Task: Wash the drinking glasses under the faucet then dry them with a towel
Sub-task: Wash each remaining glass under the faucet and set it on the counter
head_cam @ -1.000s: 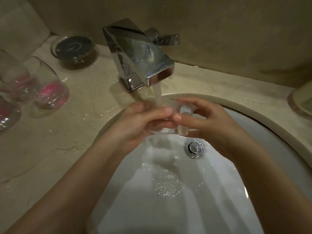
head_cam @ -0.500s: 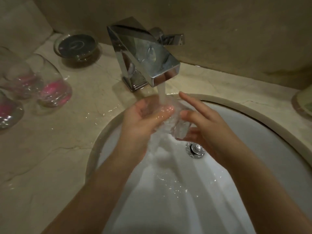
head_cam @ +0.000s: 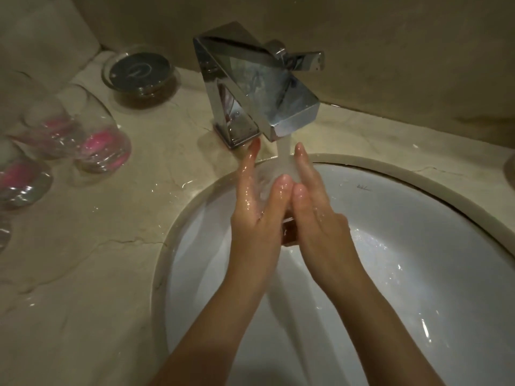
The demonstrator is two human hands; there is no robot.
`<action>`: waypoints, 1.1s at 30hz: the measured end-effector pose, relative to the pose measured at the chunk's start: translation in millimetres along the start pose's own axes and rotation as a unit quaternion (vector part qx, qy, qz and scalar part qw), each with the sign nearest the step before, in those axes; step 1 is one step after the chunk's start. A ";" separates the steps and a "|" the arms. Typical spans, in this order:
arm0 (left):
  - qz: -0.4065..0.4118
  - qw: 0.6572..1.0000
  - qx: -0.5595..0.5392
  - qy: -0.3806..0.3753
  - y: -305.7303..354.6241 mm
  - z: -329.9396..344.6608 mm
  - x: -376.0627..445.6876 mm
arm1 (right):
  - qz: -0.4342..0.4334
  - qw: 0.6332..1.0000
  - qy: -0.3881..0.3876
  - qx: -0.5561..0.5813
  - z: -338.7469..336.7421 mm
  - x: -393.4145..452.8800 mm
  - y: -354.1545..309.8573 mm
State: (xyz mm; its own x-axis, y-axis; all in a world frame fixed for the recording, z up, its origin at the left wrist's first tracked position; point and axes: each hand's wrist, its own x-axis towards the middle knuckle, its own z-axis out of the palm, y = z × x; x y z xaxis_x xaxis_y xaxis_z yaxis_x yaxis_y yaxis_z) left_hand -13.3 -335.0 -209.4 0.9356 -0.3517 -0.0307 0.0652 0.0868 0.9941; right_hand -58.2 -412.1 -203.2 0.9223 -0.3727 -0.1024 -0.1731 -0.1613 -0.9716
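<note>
Over the white sink [head_cam: 418, 218], close under the shiny faucet [head_cam: 259, 87], the left hand [head_cam: 256, 207] and right hand [head_cam: 315, 213] press flat, straight fingers on both sides of a clear wet glass [head_cam: 274, 179] (water runs into it), while more glasses [head_cam: 103, 146] wait on the wet stone tabletop [head_cam: 83, 260].

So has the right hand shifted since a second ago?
Yes. The right hand has swung from lying across the glass to pointing up at the faucet spout, its fingers straightened alongside the water stream.
</note>
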 end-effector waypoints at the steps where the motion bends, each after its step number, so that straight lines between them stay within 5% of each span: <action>1: 0.009 1.000 0.003 -0.004 -0.1 -0.4 0.9 | 0.001 1.000 0.003 0.013 1.2 -0.2 0.5; 6: 0.004 0.998 -0.054 -0.035 -3.4 -2.0 1.0 | 0.067 0.966 -0.029 0.247 4.3 1.4 2.5; 13: 0.001 0.998 0.058 -0.040 -7.1 -3.6 3.7 | -0.002 0.999 0.032 -0.017 7.2 -7.3 5.1; 19: -0.046 0.995 -0.071 -0.050 -7.7 -9.7 2.2 | 0.041 0.976 0.002 0.214 9.6 -4.4 3.9; 26: -0.009 0.999 0.013 -0.044 -8.0 -3.9 -0.5 | 0.005 1.000 0.022 -0.016 6.7 -6.1 1.3; 33: -0.019 0.996 -0.085 -0.032 -3.6 -14.0 -0.6 | 0.000 0.981 -0.016 0.194 11.6 -3.1 5.0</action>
State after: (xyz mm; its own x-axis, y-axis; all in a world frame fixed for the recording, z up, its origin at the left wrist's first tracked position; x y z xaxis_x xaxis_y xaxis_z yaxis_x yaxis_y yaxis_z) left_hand -9.3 -322.1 -214.4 0.9077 -0.4159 -0.0557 0.1630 0.2271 0.9601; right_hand -57.9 -401.1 -210.2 0.9339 -0.3424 -0.1028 -0.0344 0.2002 -0.9792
